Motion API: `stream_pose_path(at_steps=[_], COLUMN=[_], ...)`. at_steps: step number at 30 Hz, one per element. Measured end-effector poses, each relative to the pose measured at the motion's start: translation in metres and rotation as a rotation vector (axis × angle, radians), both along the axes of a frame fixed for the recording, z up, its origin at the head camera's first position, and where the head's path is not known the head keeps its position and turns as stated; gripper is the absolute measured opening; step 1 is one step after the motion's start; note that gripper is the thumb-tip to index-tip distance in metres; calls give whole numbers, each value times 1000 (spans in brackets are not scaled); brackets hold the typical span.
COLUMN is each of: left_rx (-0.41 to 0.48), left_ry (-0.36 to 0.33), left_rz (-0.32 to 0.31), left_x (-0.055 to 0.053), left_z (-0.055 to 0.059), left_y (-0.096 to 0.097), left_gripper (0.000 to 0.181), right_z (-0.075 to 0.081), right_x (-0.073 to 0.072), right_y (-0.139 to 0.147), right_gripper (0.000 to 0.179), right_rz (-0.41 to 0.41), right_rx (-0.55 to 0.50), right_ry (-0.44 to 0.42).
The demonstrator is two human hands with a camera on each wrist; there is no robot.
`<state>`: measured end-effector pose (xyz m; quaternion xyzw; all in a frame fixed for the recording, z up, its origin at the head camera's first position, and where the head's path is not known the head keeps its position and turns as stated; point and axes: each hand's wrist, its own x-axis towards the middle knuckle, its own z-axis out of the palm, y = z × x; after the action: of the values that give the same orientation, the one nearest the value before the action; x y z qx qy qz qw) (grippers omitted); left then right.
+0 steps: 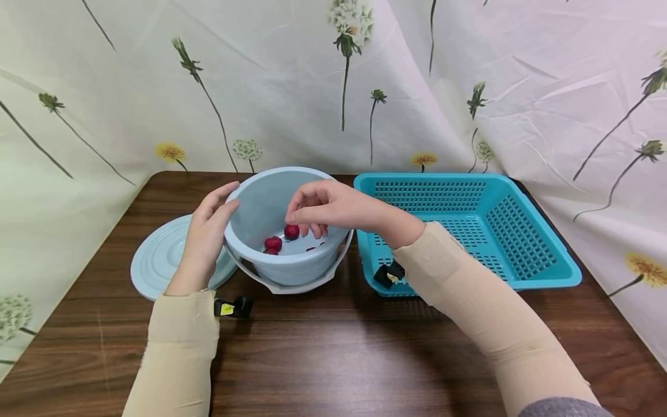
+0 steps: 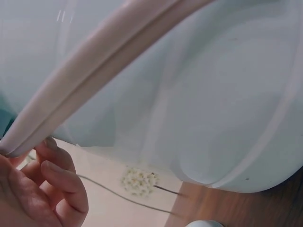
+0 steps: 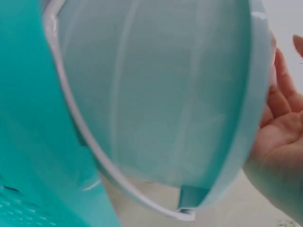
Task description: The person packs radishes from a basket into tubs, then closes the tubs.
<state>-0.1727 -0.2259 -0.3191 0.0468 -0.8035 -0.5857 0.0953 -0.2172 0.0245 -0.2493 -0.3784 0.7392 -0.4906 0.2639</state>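
Note:
A pale blue bucket [image 1: 292, 271] with a pale handle [image 1: 302, 288] stands on the table. Inside lie several small, round, dark-red pieces that look like fruit [image 1: 273, 243]. At the bucket's left rim, my left hand [image 1: 204, 234] grips the edge, thumb at the top. The left wrist view has its curled fingers [image 2: 66, 187] against the bucket's outer side. Above the bucket's opening hangs my right hand [image 1: 328, 204], its fingers loosely bent downward. Nothing shows between its thumb and fingers [image 3: 279, 94] in the right wrist view. One red piece [image 1: 292, 231] lies just below the fingertips.
Left of the bucket, a round pale blue lid [image 1: 156, 260] lies flat, partly behind the left forearm. A turquoise perforated basket [image 1: 526, 284] stands close on the right, with the right forearm crossing its near left corner. Behind the dark wooden table [image 1: 312, 347] hangs a flowered cloth [image 1: 292, 87].

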Motion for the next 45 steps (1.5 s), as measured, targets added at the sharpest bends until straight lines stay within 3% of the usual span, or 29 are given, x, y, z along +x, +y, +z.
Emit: stream_pose_path(at_steps=[6,12,20,23,27,32,38,45], left_rx=[-12,-5,-17,46,210,291,247,5], left_ry=[-4,-19,-5,9,29,-9,-83,-201], left_rz=[38,53,94,119,138,119,56,-39], left_x=[1,3,4,4,8,17,21,23], left_z=[0,1,3,6,8,7,2,-9], left_y=[-3,-2,-7,-16,-38,-67,-96,-123], left_gripper=[52,56,56,51,41,51,69,72], right_z=[5,5,-7,-12,-20,-30,-40,-58], right_x=[18,39,62,70,81,92,105,112], right_y=[0,-4,-13,-17,-23,-32,-49,-74], right_gripper=[13,14,20,23,29,34,44,51], right_rz=[-81,-148,-229,-242,-232,-209,-130,-129], right_rx=[-103,-228,-395,-463,-502,-499,-502,-405], right_ry=[-5,-78,-172,-191,-193,-199,-237,-403])
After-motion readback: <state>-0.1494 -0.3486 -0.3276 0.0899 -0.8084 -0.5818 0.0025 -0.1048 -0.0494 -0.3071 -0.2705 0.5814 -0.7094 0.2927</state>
